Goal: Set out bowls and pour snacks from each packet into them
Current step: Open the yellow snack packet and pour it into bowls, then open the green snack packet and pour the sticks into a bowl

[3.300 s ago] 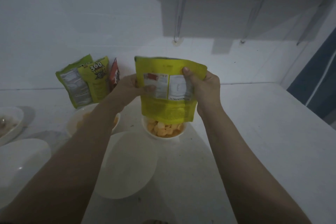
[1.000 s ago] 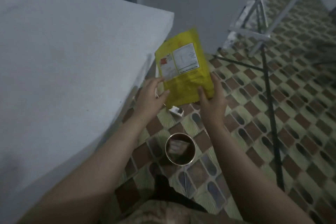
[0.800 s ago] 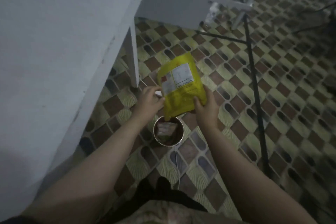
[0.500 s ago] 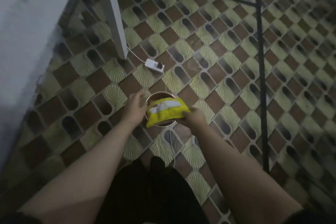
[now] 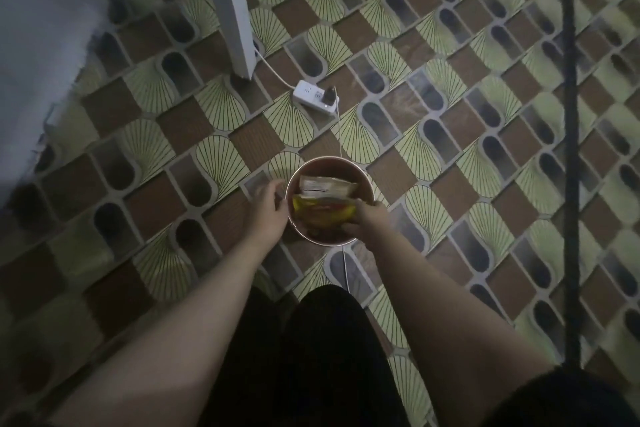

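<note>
A round bin [image 5: 363, 180] stands on the patterned floor below me. My right hand [image 5: 369, 222] holds the crumpled yellow snack packet [image 5: 323, 211] inside the bin's mouth, fingers curled round its right end. Another pale packet [image 5: 325, 185] lies deeper in the bin. My left hand [image 5: 268, 210] hovers at the bin's left rim with relaxed fingers, holding nothing. The bowls and the other packets are out of sight.
A white table leg [image 5: 232, 7] stands on the floor beyond the bin, with the table's edge [image 5: 38, 55] at the left. A white power strip [image 5: 315, 100] and its cable lie just past the bin. A dark pole [image 5: 571, 149] runs down the right side.
I turned from the table and bowls down to the floor. The yellow packet has been folded and lowered into the bin. My left hand let go of it.
</note>
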`<control>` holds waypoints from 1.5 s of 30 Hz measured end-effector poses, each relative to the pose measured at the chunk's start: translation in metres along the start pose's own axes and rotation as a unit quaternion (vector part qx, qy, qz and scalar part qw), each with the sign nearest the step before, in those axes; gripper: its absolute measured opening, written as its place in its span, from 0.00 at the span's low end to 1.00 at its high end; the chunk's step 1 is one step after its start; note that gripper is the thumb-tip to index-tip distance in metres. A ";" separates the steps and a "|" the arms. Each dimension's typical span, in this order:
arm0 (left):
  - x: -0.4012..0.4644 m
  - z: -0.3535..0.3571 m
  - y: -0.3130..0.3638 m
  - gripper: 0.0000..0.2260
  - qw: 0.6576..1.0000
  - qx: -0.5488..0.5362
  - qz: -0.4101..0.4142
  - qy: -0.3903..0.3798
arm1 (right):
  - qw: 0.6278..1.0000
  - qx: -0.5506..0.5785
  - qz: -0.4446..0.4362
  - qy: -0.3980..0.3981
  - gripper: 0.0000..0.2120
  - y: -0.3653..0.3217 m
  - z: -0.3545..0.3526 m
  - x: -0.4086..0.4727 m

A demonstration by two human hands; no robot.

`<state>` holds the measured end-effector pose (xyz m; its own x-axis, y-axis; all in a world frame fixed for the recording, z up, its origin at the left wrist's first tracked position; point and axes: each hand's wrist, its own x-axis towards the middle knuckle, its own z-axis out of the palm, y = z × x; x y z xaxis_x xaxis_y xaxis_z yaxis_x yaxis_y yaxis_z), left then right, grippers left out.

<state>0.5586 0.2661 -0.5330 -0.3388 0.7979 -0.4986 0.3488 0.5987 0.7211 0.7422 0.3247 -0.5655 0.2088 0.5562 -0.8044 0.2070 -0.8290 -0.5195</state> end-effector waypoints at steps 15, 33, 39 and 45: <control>-0.198 -0.211 0.250 0.18 0.967 -0.123 0.114 0.191 | 0.935 -0.035 -0.327 -0.135 0.10 -0.219 -0.012 -0.384; -0.583 -0.563 0.098 0.19 0.676 -0.133 0.132 0.712 | 0.610 -0.097 -0.571 -0.541 0.10 -0.131 0.230 -0.845; -0.633 -0.626 -0.007 0.17 0.650 -0.134 0.045 0.746 | 0.592 -0.122 -0.619 -0.502 0.10 -0.063 0.326 -0.900; -0.618 -0.677 -0.065 0.15 0.675 -0.194 0.004 0.712 | 0.596 -0.205 -0.624 -0.462 0.14 -0.055 0.406 -0.900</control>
<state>0.1535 -0.3135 0.0545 -0.9309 -0.2410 0.2746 0.1938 0.3114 0.9303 0.1553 -0.1539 0.0695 -0.9284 0.2990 0.2207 -0.0940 0.3855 -0.9179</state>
